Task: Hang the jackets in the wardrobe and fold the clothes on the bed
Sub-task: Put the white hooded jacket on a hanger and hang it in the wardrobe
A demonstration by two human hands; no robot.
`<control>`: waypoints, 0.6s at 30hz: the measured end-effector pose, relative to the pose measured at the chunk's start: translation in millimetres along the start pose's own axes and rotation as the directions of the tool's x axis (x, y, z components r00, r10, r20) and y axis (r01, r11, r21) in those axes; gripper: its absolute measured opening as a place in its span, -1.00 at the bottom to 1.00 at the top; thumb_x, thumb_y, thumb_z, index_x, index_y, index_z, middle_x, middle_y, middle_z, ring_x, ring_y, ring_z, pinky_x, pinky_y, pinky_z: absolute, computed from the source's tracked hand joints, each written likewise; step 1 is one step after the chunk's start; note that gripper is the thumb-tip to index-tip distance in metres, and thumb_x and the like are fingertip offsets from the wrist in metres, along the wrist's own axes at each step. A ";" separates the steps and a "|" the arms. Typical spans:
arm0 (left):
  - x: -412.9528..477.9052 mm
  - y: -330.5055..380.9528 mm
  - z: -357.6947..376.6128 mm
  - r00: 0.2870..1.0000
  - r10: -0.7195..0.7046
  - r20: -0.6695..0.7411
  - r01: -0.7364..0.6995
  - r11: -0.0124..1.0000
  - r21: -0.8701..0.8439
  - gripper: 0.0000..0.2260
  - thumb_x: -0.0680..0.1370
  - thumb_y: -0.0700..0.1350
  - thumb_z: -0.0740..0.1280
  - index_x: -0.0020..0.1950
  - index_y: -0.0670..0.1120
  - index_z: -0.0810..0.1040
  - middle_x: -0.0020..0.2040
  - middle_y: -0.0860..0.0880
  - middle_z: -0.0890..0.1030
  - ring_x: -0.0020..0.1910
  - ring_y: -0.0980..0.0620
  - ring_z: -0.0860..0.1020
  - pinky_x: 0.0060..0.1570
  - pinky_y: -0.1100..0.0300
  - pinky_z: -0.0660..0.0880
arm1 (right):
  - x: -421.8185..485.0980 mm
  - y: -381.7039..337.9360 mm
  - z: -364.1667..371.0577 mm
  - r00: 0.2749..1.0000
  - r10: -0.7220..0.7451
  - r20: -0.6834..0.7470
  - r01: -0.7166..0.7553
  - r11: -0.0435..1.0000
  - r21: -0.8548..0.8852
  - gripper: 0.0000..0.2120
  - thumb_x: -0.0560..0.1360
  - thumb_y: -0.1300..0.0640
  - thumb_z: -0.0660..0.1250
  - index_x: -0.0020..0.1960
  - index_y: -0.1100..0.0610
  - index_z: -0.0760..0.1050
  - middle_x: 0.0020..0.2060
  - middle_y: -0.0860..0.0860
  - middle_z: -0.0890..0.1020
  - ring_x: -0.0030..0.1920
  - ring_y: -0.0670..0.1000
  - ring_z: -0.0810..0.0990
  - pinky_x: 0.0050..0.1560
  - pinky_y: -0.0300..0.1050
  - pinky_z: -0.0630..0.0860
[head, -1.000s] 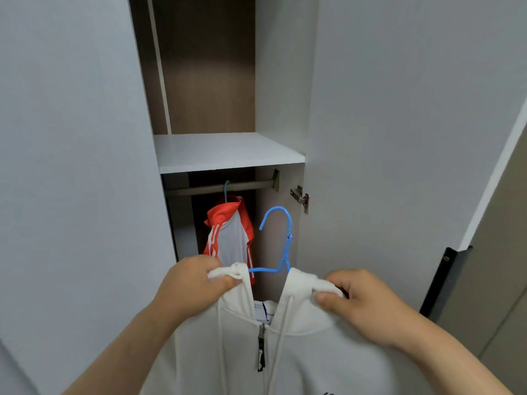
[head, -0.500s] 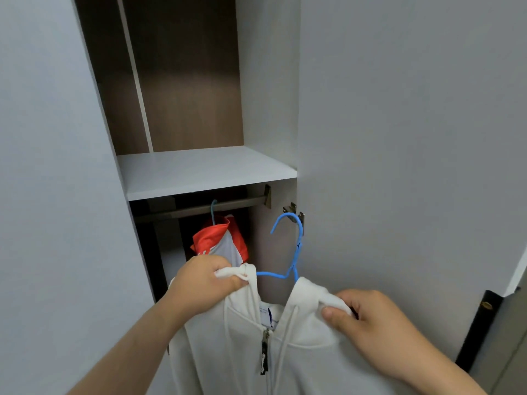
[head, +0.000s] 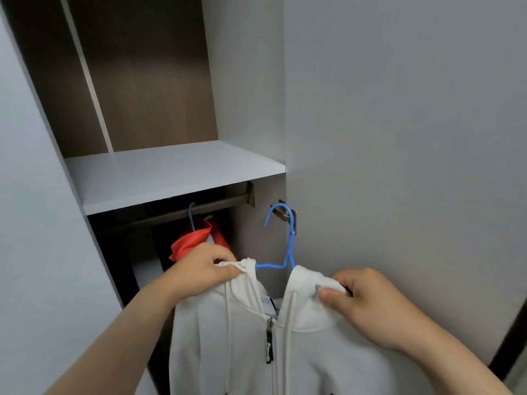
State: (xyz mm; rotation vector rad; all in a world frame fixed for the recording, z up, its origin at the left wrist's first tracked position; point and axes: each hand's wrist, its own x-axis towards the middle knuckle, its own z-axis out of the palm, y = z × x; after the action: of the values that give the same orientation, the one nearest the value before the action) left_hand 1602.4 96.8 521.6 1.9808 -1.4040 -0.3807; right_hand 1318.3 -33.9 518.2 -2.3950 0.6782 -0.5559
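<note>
The left hand [head: 199, 273] and right hand [head: 368, 306] pinch the white jacket [head: 242, 337] at its shoulders; the blue hanger [head: 289, 243] stands right of the rail [head: 171, 215], its hook slightly lower.

No text legible; lettering on the zipper pull [head: 269, 349] is blurred.

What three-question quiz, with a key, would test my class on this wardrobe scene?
1. True or false: the blue hanger has its hook off the rail.
2. The left hand and right hand both grip: A the white jacket; B the rail; C the shelf.
3. Fill in: the hung jacket is mainly ____.
Key: 1 true; 2 A; 3 orange.
</note>
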 end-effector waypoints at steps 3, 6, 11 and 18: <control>24.2 -18.0 -16.0 0.995 -0.096 0.040 0.098 0.993 -0.062 -0.85 0.49 -0.22 0.45 -0.02 0.01 0.66 -0.11 0.03 0.67 -0.08 0.13 0.61 -0.04 0.33 0.47 | 10.0 3.8 10.2 0.999 0.038 -0.011 -0.039 0.996 -0.080 -0.58 0.54 -0.07 0.33 -0.38 0.10 0.31 -0.51 -0.07 0.35 -0.46 -0.09 0.27 -0.40 -0.19 0.23; 59.2 -31.3 -28.2 0.965 -0.120 -0.232 0.146 0.984 0.099 -0.78 0.51 -0.22 0.35 0.11 -0.02 0.65 0.10 0.00 0.66 0.12 0.03 0.59 0.19 0.20 0.45 | 20.8 10.4 26.4 0.995 0.081 -0.054 -0.088 0.984 -0.157 -0.59 0.54 -0.08 0.33 -0.37 0.10 0.34 -0.50 -0.04 0.40 -0.45 -0.08 0.32 -0.39 -0.17 0.24; 114.6 -45.6 -47.0 0.875 -0.186 -0.448 0.317 0.918 0.237 -0.62 0.55 -0.08 0.28 0.37 -0.04 0.47 0.33 -0.15 0.52 0.31 -0.20 0.48 0.21 0.06 0.46 | 37.9 17.7 52.2 0.986 0.124 -0.116 -0.145 0.970 -0.196 -0.59 0.53 -0.12 0.31 -0.34 0.13 0.34 -0.47 0.00 0.44 -0.41 -0.03 0.39 -0.35 -0.10 0.30; 168.9 -92.1 -57.9 0.888 -0.283 -0.363 0.398 0.869 0.295 -0.62 0.59 -0.15 0.30 0.41 -0.15 0.43 0.38 -0.23 0.45 0.33 -0.22 0.45 0.28 0.07 0.40 | 67.1 22.0 70.7 0.968 0.139 -0.210 -0.180 0.965 -0.189 -0.58 0.51 -0.10 0.31 -0.38 0.11 0.28 -0.50 0.01 0.39 -0.46 -0.06 0.34 -0.43 -0.25 0.26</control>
State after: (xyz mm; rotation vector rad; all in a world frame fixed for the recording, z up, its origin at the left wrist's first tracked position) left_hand 1766.3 -19.4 526.1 2.4788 -0.9652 0.0501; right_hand 1400.5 -58.7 467.0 -2.4662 1.0527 -0.6864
